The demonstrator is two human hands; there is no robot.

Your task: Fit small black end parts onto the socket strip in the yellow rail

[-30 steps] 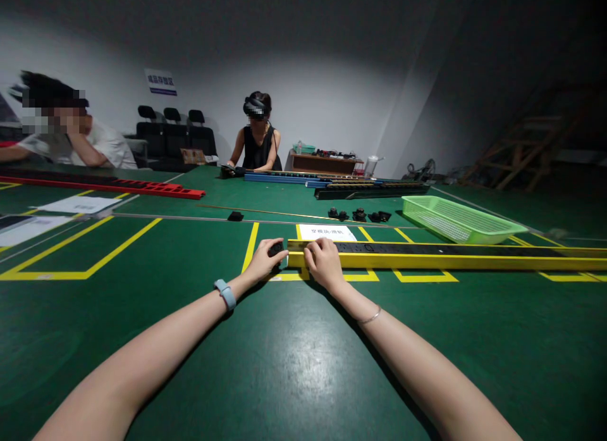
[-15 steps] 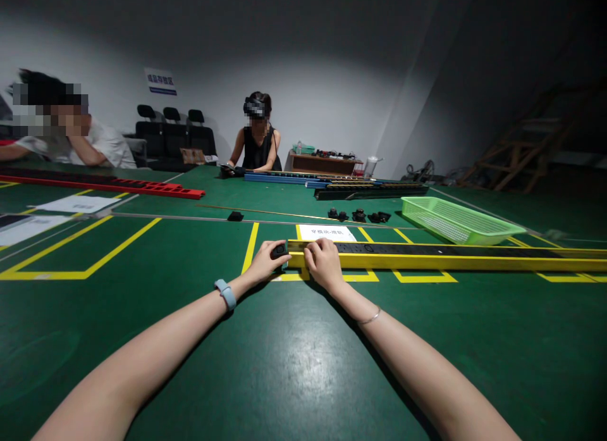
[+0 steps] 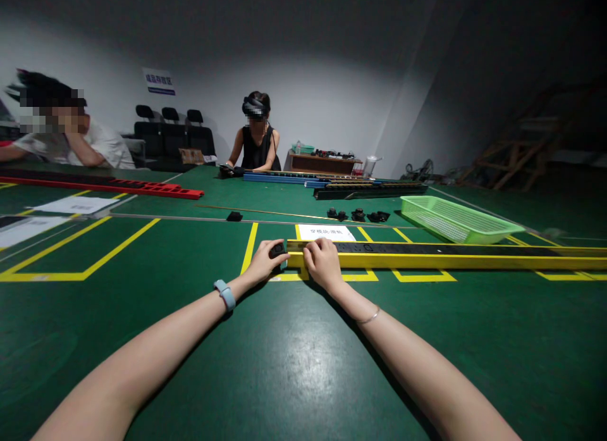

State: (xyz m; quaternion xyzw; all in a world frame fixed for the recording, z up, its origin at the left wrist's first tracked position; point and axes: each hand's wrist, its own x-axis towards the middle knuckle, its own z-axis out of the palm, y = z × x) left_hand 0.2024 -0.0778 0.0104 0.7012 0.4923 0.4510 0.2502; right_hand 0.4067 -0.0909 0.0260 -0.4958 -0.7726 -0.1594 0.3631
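A long yellow channel rail (image 3: 427, 262) with black modules (image 3: 403, 248) set along its inside lies across the table, its left end in front of me. My left hand (image 3: 263, 262) pinches a small black socket module (image 3: 277, 250) between thumb and fingers, right at that open end. Over the rail, just right of the end, my right hand (image 3: 323, 260) is closed with its fingers on the channel; whether they grip the rail or something inside it is hidden. Behind the rail lies a white printed label (image 3: 327, 231).
A green plastic basket (image 3: 459, 219) stands behind the rail at right. Several black parts (image 3: 358, 215) and a thin brass strip (image 3: 265, 212) lie beyond. Red rails (image 3: 156, 186) and blue rails (image 3: 275, 178) are farther back. Two people sit across the table.
Both hands hold nearly the same place at the rail's end. The view has shifted very slightly; nothing else has visibly moved.
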